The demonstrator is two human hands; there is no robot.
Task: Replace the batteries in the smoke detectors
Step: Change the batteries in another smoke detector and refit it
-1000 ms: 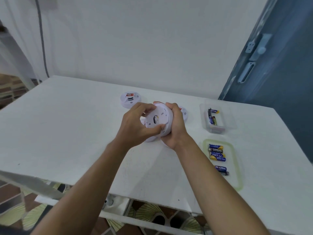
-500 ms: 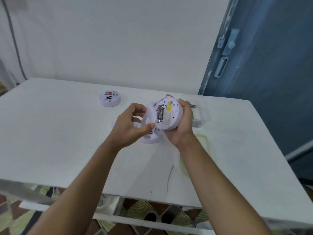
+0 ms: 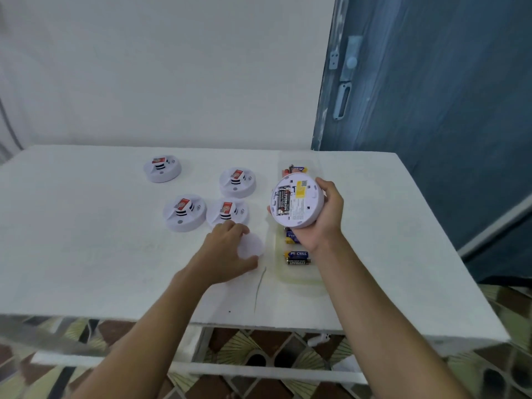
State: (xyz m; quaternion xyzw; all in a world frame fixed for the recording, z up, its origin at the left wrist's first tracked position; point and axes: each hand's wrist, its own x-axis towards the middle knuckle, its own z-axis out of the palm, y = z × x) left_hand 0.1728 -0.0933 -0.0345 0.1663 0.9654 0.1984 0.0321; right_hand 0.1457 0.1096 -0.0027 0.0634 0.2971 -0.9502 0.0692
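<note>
The grip of your right hand (image 3: pixel 326 217) is clamped on a smoke detector (image 3: pixel 299 201), fingers curled behind its rim. The unit is held clear of the worktop (image 3: pixel 86 226), right of frame centre, with its back tilted toward you. The open compartment on its left side holds one black battery (image 3: pixel 283 202); its lettering is too small to read. Beside the compartment are a yellow sticker (image 3: pixel 300 192) and a block of fine print, both illegible.

The grip of your left hand (image 3: pixel 226 250) is closed on a round white cover (image 3: pixel 252 245), fingers on its far edge and thumb on its near edge. The cover lies flat on the worktop, lower left of the held unit.

Below your right hand lies a clear tray (image 3: pixel 299 279) with loose batteries. The blue cell (image 3: pixel 298 254) reads "CELL" after a partly hidden first letter; the black cell (image 3: pixel 298 261) touches it on the near side. More batteries (image 3: pixel 298 168) show just above the held unit.

Four further detectors (image 3: pixel 184 213) stand face up left of centre, each bearing a red label that cannot be read. A blue door (image 3: pixel 431 110) fills the upper right.
</note>
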